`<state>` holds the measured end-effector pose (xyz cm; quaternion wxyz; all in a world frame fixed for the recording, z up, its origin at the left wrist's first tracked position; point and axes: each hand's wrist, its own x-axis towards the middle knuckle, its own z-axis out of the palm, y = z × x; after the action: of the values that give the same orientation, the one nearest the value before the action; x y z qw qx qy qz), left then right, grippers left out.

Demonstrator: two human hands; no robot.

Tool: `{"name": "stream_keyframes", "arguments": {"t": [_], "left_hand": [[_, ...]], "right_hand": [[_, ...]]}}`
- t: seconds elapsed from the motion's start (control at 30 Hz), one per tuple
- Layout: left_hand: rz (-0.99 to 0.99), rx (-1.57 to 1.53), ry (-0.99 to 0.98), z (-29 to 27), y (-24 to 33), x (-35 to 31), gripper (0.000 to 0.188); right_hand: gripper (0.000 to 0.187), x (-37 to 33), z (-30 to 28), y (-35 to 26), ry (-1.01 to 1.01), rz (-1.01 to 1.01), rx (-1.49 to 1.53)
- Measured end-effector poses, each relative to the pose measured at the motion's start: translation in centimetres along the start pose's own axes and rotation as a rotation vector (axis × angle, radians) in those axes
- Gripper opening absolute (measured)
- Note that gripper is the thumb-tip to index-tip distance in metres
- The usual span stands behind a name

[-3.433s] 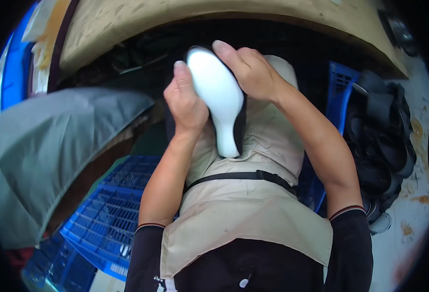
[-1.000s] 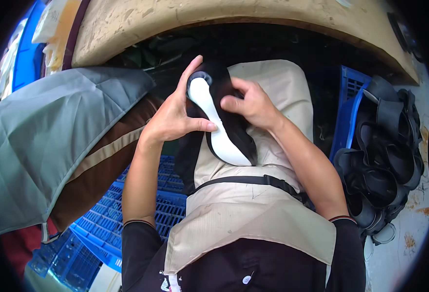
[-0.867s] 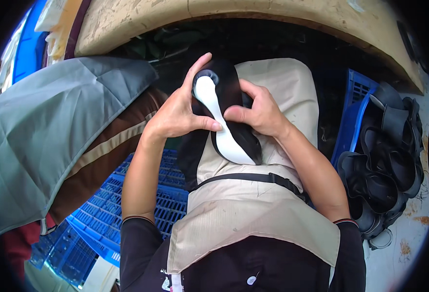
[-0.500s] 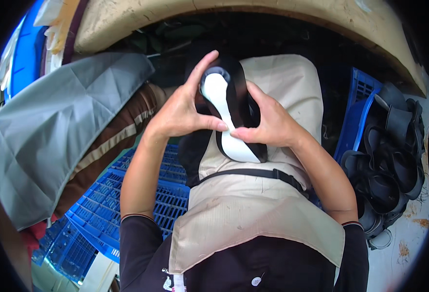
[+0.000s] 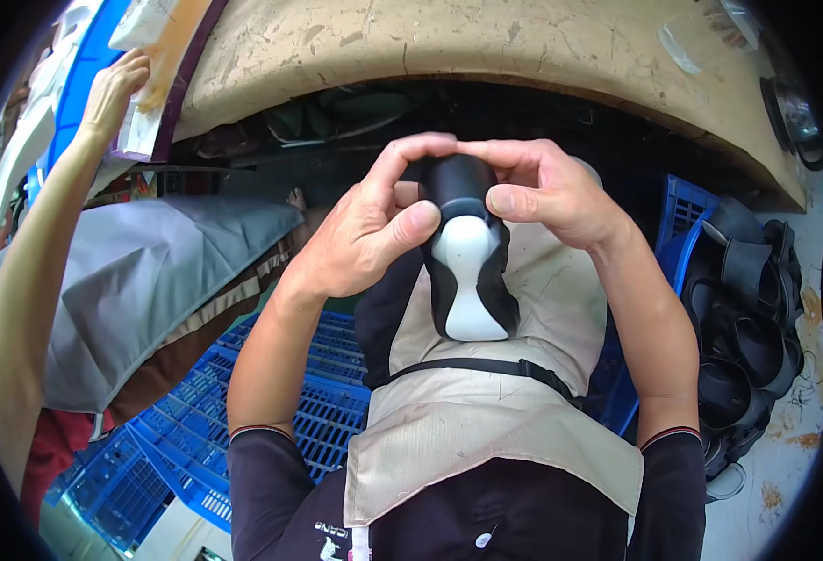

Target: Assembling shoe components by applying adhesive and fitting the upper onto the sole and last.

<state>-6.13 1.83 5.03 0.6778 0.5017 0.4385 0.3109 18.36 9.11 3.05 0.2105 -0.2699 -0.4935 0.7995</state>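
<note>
A black shoe upper [image 5: 444,294] with a white sole-shaped insole [image 5: 467,299] rests upright over my lap, its wide flared end toward me. Both my hands grip its far end, where a smooth black rounded band [image 5: 458,178] crosses it. My left hand [image 5: 364,224] is closed on the left side, thumb pressed at the band's near edge. On the right side my right hand [image 5: 556,192] does the same, its thumb beside the insole's far end. The fingertips of both hands meet beyond the band; the upper's underside is hidden.
At the right, several black sandal uppers [image 5: 748,318] are heaped beside a blue crate [image 5: 687,224]. A worn tan bench [image 5: 411,47] arches across the far side. On the left are a co-worker's grey apron [image 5: 140,290], their hand [image 5: 117,89], and blue plastic crates [image 5: 243,393].
The shoe upper has been turned and drawn nearer me. My thumbs have moved from the insole's narrow middle to the far band. A co-worker's arm has come in at the left.
</note>
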Motion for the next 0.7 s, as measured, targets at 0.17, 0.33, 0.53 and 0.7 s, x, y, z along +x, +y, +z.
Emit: {"name": "stream_keyframes", "arguments": {"t": [0.17,0.33,0.53,0.7], "left_hand": [[-0.009,0.189,0.070,1.5,-2.1,-0.5,0.065],[0.325,0.174,0.186,1.6,-6.4,0.8,0.062],[0.288,0.309,0.187,1.0,-7.0,0.3,0.059],[0.347,0.337,0.253,0.5,-9.5,0.4,0.059]], "right_hand": [[0.053,-0.8,1.3,3.5,0.111,-0.049,-0.114],[0.054,-0.5,1.7,4.8,0.282,-0.148,-0.187],[0.058,-0.6,2.5,7.3,0.198,-0.108,-0.156],[0.057,0.3,3.9,9.6,0.375,-0.239,-0.406]]}}
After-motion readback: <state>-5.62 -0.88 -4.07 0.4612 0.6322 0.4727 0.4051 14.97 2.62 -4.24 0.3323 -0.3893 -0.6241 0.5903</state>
